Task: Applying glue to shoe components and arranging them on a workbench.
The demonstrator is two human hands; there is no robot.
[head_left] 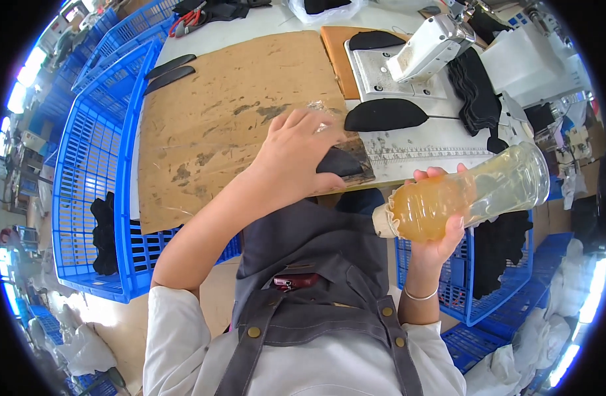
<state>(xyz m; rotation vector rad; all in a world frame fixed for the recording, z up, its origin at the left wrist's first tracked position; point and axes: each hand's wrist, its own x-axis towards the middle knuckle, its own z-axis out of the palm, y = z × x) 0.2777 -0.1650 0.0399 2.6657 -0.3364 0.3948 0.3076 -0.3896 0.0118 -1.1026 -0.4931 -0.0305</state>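
A dark piece (pixel 341 163) lies on the cardboard (pixel 210 99) at its near right corner, long axis roughly along the worktop's (pixel 247 25) edge, between thumb and loosely spread fingers of the nearer left hand (pixel 296 148), the right hand (pixel 440 247) gripping a bottle (pixel 481 195).

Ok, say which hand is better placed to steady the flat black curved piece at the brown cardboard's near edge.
Probably the left hand: it is nearest that black piece, while the right hand grips a clear bottle of amber liquid.
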